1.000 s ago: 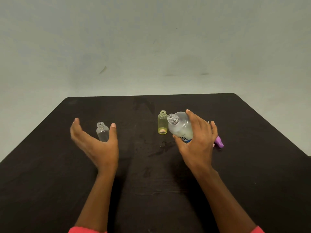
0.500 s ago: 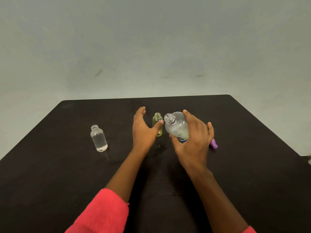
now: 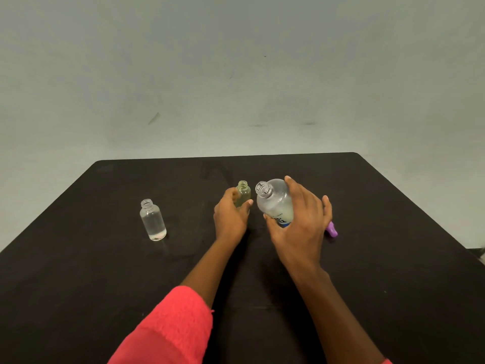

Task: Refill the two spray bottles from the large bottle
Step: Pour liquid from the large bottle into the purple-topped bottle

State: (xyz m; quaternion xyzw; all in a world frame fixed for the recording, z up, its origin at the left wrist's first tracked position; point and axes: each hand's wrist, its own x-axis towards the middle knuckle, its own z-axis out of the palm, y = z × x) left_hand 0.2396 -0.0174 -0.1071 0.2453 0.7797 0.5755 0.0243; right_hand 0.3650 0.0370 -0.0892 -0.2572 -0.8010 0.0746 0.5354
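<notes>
The fingers (image 3: 232,193) and thumb of the left hand (image 3: 228,216) are curled round the yellow-green spray bottle (image 3: 244,193), which stands upright with its neck uncapped and its base hidden behind the palm. Just to the right, the right hand (image 3: 301,228) wraps spread, bent fingers (image 3: 291,183) over the body of the large bottle (image 3: 274,203). That bottle is tilted, its open mouth leaning toward the small bottle's neck but beside it, not above it. No stream of liquid shows, so this pour seems not yet begun. Well to the left of the left fingers, the clear spray bottle (image 3: 153,219) stands alone on the table (image 3: 393,206), also uncapped. It appears to hold clear liquid nearly to the shoulder, though the level is hard to read. One refill therefore looks done, with the second about to start. Just beyond the right fingers lies a purple piece (image 3: 332,229), half hidden and perhaps a spray head, so recapping probably remains.
</notes>
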